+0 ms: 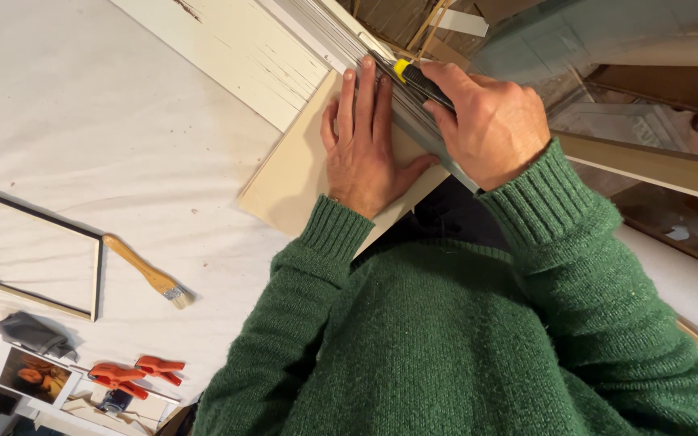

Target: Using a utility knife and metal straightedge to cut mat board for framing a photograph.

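A pale board (296,173) is being pressed flat on the white-covered desk (82,105), in the upper middle of the frame, by the left hand (363,145), whose fingers are being kept spread and flat, not closed around anything. A long metal ruler (414,121) is lying along the right edge of the board, and the fingertips of the left hand are touching it. A yellow and black utility knife (420,81) is being held in the right hand (490,121), whose grip is clamped around the handle; the blade is hidden against the ruler, so its exact place cannot be told. For this cut to be done well, the ruler should be held down firmly, the fingertips should be kept away from the cutting edge, and the knife should be drawn with light, even pressure along the metal. At the left of the frame an empty wooden frame (38,254) is lying, with a paint brush (147,273) just beside it. In the lower left, two orange clamps (135,374) and a small framed picture (34,377) are resting, well apart from the hands.
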